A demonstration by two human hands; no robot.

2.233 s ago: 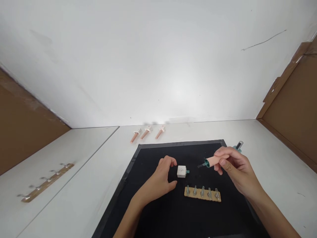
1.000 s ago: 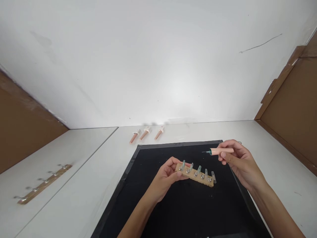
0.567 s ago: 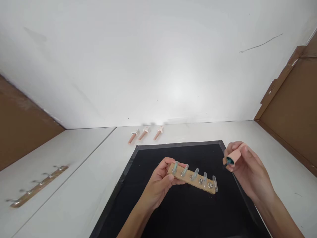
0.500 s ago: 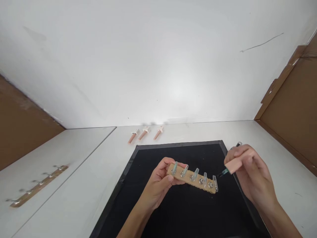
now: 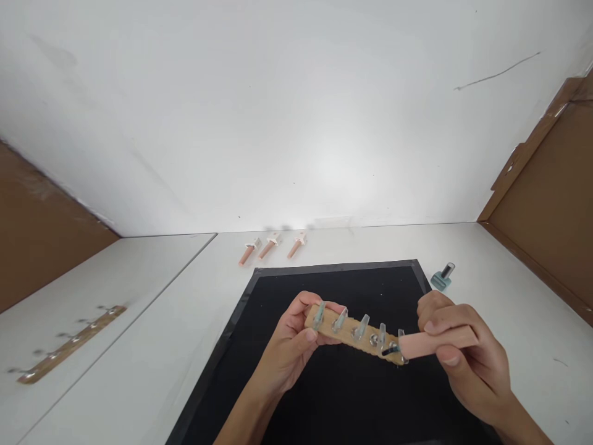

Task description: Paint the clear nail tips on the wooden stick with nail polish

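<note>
My left hand grips the left end of a wooden strip over the black mat. Several clear nail tips stand along the strip on round metallic bases; the leftmost tip looks greenish. In my right hand, the fingers pinch a pale pink brush handle. Its dark brush reaches the strip's right end, beside the last tips; whether it touches one cannot be made out. Behind my right hand, a teal bottle with a dark cylinder stands on the white table.
Three pink-handled bottles lie near the wall, behind the black mat. At the far left is another wooden strip with metallic stands. Brown cardboard panels border both sides.
My right hand has moved left and down, bringing the brush to the strip's right end. The teal bottle behind it has come into view. The strip has shifted slightly left.
</note>
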